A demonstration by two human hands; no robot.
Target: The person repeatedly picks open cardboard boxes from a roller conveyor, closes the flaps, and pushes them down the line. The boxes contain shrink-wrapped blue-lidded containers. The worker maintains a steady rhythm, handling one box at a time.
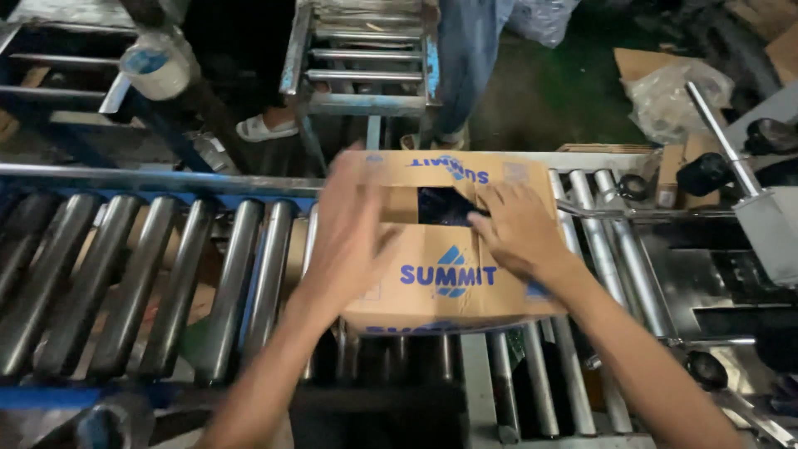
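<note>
Your 2 hands press flat on a brown cardboard box (449, 249) sitting on the steel rollers (166, 274) of a conveyor. Your left hand (353, 229), fingers spread and gripping nothing, lies on the left flap, pinning it down. Your right hand (519, 229), open as well, pushes the right flap toward the dark gap that remains between the flaps. A roll of tape (155, 66) sits on the blue frame beyond, and another person's sandalled foot (264, 127) stands across the line.
</note>
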